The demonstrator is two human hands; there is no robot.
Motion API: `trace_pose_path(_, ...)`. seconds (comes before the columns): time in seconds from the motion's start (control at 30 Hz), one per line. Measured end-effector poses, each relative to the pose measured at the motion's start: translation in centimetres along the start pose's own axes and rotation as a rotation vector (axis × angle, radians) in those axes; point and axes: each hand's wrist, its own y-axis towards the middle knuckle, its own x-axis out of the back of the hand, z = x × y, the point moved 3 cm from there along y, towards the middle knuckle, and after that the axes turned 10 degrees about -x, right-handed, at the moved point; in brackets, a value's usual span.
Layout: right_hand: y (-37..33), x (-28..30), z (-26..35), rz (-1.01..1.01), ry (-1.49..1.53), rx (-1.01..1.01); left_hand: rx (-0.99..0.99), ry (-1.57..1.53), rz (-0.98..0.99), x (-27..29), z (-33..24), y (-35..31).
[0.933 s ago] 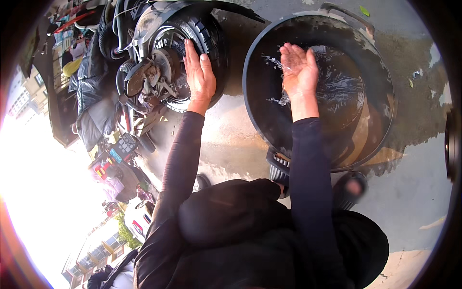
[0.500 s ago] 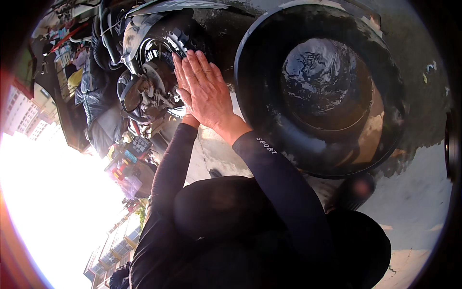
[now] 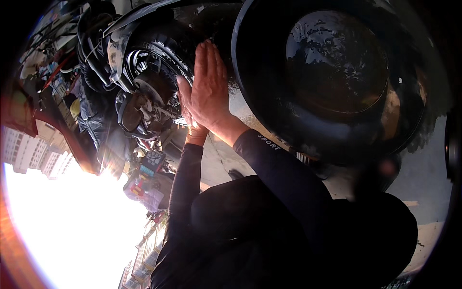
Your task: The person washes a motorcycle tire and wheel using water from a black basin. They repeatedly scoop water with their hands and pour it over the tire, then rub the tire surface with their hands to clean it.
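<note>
My right hand is stretched out flat with its back facing up, fingers straight and thumb apart. Behind it, my left hand lies against the right palm. Only its wrist and a narrow flat edge show; most of its fingers are hidden. No object is visible in either hand. Both hands are raised beside a wheel with a dark tyre, which belongs to a motorbike-like vehicle. To their right stands a big round black tub holding dark, rippling water. The hands are apart from the tub's rim.
Dark mechanical parts surround the wheel's hub. A dark fender curves over the tyre. Grey paved ground shows below the tub. My knees, in black, fill the lower middle. A crate-like bundle of items stands at the left.
The view has shifted and tilted, with the tub now higher and further right. My hands stay together and point more upright, and less of the left hand shows behind the right.
</note>
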Motion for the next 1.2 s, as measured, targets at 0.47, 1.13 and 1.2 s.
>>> trace_pose_path(0.47, 6.6, -1.7, 3.0, 0.069, -0.238, 0.073, 0.024, -0.049, 0.019, -0.6, -0.1, 0.9)
trace_pose_path(1.13, 9.5, 16.3, -15.9, -0.061, 1.242, -0.772, 0.115, -0.186, -0.461, 2.9, -7.3, 9.2)
trace_pose_path(1.2, 8.0, 11.1, -10.5, 0.34, 1.564, -0.651, 0.074, -0.173, -0.421, 2.4, -6.7, 7.6)
